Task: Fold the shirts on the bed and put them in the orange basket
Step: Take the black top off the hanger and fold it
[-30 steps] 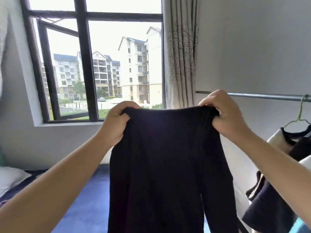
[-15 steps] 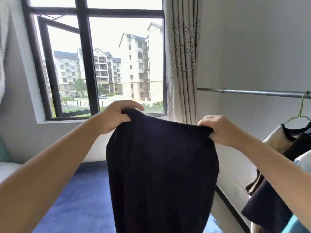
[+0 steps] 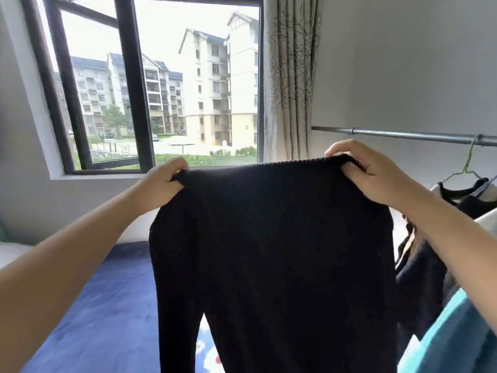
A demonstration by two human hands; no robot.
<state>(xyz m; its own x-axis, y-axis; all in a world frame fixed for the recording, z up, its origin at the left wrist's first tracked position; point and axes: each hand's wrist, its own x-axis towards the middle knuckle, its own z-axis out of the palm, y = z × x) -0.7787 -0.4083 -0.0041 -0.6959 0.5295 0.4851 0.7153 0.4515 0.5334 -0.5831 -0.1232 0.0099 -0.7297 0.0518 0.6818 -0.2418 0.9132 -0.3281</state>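
A black knit shirt [image 3: 271, 251] hangs in the air in front of me, spread wide and held by its top edge. My left hand [image 3: 161, 185] grips the shirt's upper left corner. My right hand [image 3: 369, 173] pinches the upper right corner, fingers curled over the edge. The shirt's lower part drops out of the frame and hides much of the blue bed [image 3: 102, 305] below. The orange basket is not in view.
A metal clothes rail [image 3: 403, 134] runs along the right wall with hung garments [image 3: 468, 195] on a wire hanger. A window [image 3: 188, 90] and a curtain [image 3: 290, 76] stand ahead. White bedding [image 3: 10, 251] lies at the far left.
My right hand rose back level with the left, so the shirt's top edge is stretched flat and wider again after sagging half a second ago.
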